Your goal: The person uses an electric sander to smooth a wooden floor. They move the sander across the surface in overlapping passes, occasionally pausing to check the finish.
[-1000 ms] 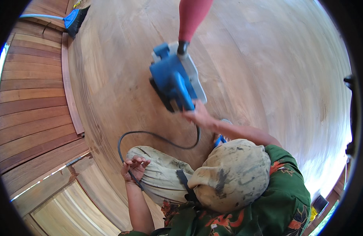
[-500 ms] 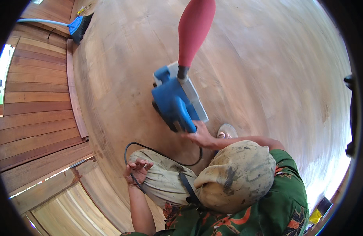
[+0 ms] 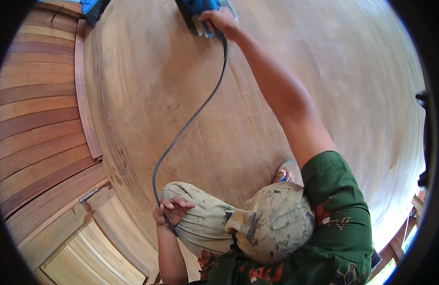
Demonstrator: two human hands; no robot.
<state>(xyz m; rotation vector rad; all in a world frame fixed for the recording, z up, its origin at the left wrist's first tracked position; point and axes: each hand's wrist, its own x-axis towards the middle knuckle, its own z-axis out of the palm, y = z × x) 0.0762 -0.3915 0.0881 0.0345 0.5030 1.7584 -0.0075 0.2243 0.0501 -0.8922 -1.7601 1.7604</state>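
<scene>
At the top edge of the view, a blue belt sander (image 3: 199, 5) rests on the wooden floor (image 3: 205, 142), partly cut off by the frame. My right hand (image 3: 222, 22) is closed around its rear handle, the arm stretched far forward. From the sander a black power cord (image 3: 193, 117) runs back in a long curve to my left knee. There my left hand (image 3: 174, 211) holds the cord loosely, palm up with fingers curled. The sander's red dust bag is out of view.
A plank wall (image 3: 43, 107) with a baseboard runs along the left. Below it lies a panelled wooden door (image 3: 93, 256). The blue head of a broom (image 3: 92, 9) stands at the upper left. My bent knees and a sandalled foot (image 3: 288, 173) are close in front of me.
My right hand has pushed the sander forward, away from me. The cord has stretched from a small loop into a long curve. My left hand has hardly moved.
</scene>
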